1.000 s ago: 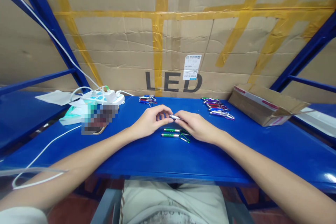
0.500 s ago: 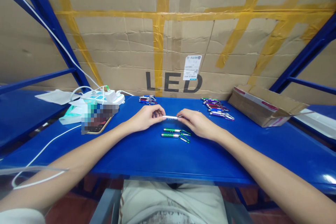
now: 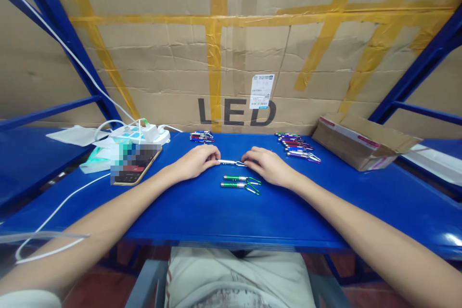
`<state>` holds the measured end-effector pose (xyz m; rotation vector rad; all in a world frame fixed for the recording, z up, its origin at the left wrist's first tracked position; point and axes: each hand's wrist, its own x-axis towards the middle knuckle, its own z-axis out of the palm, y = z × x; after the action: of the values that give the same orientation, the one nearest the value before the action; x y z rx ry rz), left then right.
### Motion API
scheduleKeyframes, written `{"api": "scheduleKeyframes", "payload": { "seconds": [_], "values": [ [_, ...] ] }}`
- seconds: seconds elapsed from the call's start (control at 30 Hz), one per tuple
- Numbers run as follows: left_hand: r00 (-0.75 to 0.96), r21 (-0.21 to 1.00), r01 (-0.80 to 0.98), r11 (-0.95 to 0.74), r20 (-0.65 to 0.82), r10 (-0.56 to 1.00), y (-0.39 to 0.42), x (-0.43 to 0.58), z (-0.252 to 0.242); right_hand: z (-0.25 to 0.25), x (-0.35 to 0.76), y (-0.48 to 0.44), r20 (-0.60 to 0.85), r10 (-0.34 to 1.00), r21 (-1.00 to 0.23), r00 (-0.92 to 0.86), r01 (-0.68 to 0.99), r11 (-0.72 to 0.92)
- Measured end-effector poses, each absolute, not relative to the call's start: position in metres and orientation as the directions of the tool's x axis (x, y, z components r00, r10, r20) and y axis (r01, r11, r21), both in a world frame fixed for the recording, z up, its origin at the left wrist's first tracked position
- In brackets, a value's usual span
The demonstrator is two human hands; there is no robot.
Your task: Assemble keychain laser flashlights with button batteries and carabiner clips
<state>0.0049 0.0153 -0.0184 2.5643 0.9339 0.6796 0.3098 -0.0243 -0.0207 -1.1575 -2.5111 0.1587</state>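
A silver keychain flashlight (image 3: 228, 162) with a carabiner clip lies level between my two hands, just over or on the blue table. My left hand (image 3: 197, 161) pinches its left end between thumb and fingers. My right hand (image 3: 269, 167) has its fingertips closed at the clip end, partly hiding the clip. Just in front lie two green keychain flashlights (image 3: 233, 185), side by side with their clips to the right.
Several coloured flashlights (image 3: 298, 147) lie in a row at back right, by an open cardboard box (image 3: 350, 144). A smaller group (image 3: 201, 137) sits at back left. A phone (image 3: 139, 168), power strip (image 3: 144, 132) and white cables are at left. A large carton (image 3: 162, 77) stands behind.
The silver flashlight has shifted slightly left, and more of its clip shows beside my right fingers. My left hand has moved a little left. The green flashlights stay in place.
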Motion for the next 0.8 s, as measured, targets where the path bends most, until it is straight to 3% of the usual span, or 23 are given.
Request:
{"api": "scheduleKeyframes", "payload": {
  "seconds": [0.13,0.37,0.6,0.8],
  "values": [
    [0.697,0.354,0.549,-0.757,0.307,0.648,0.020,0.000,-0.019,-0.021,0.309,-0.024,0.287,0.746,-0.272,-0.601,0.695,0.665],
    [0.755,0.313,0.475,-0.822,0.335,0.564,0.014,0.013,-0.020,-0.023,0.302,-0.022,0.298,0.749,-0.306,-0.591,0.684,0.662],
    [0.754,0.063,0.576,-0.815,0.343,0.560,0.034,-0.016,-0.014,-0.022,0.307,-0.022,0.316,0.773,-0.318,-0.550,0.706,0.633],
    [0.664,-0.113,0.736,-0.667,0.310,0.680,0.051,-0.040,-0.008,-0.019,0.309,-0.022,0.305,0.777,-0.304,-0.550,0.717,0.627]
  ]
}}
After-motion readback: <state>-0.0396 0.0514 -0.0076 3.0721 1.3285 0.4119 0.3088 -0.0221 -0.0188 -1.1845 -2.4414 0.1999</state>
